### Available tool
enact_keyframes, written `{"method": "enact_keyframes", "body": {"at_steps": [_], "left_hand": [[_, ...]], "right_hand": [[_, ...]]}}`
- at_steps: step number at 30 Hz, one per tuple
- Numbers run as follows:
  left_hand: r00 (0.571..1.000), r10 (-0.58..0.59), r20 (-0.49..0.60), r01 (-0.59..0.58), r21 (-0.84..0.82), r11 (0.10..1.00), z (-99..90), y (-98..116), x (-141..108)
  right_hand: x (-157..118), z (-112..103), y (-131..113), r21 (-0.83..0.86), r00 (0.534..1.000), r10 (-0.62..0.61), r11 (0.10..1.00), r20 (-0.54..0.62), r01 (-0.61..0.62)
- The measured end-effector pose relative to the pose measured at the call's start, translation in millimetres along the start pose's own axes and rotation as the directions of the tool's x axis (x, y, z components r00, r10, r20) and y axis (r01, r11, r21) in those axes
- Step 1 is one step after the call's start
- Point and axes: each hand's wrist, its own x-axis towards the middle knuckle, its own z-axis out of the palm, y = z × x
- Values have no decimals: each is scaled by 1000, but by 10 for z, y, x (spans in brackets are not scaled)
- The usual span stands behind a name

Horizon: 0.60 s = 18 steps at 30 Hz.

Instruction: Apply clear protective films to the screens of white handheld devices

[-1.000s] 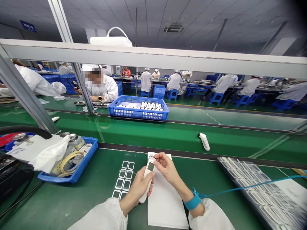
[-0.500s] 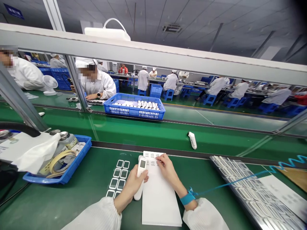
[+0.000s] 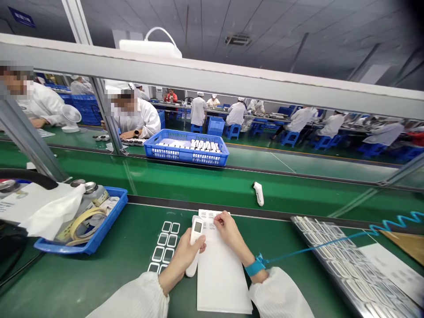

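Observation:
My left hand [image 3: 186, 251] is wrapped round a white handheld thermometer [image 3: 198, 226], its small grey screen facing up. Just right of it lies a long white sheet [image 3: 220, 274] with rows of small dark markings near its far end. Over those markings my right hand [image 3: 228, 232] has its thumb and fingertips pinched together; whatever may be between them is too small to make out. A blue wrist strap [image 3: 255, 266] with a coiled cord circles my right wrist. Left of my left hand, white-edged screen covers [image 3: 162, 239] lie in two columns on the green table.
A blue tray [image 3: 106, 229] holding tape rolls and metal-capped bottles stands at left. At right is a long tray [image 3: 344, 260] of pale parts. Another white thermometer [image 3: 259, 194] lies on the green belt [image 3: 198, 187]. Beyond it sit a blue basket [image 3: 185, 155] and co-workers.
My right hand has shifted slightly left over the markings, its fingers drawn closer together. The thermometer on the belt has moved left. My left hand keeps its hold.

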Motion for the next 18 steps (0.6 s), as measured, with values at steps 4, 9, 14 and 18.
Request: {"method": "enact_keyframes", "body": {"at_steps": [4,9,14,18], "left_hand": [[1000,1,1,-1,5,1000,6,8,-12],[1000,10,14,-10,8,1000,-2,-14,-8],[1000,16,19,-17,73,997,-25,-24,3],[1000,29,7,-30,111,993,-32,-50,20]], "right_hand": [[14,14,-32,-60,1000,-8,998,-8,8],[-13,84,-98,-172,998,-45,984,-44,37],[-89,74,-170,-164,987,-157,974,19,158],[-105,38,-198,-58,982,-187,980,23,188]]}}
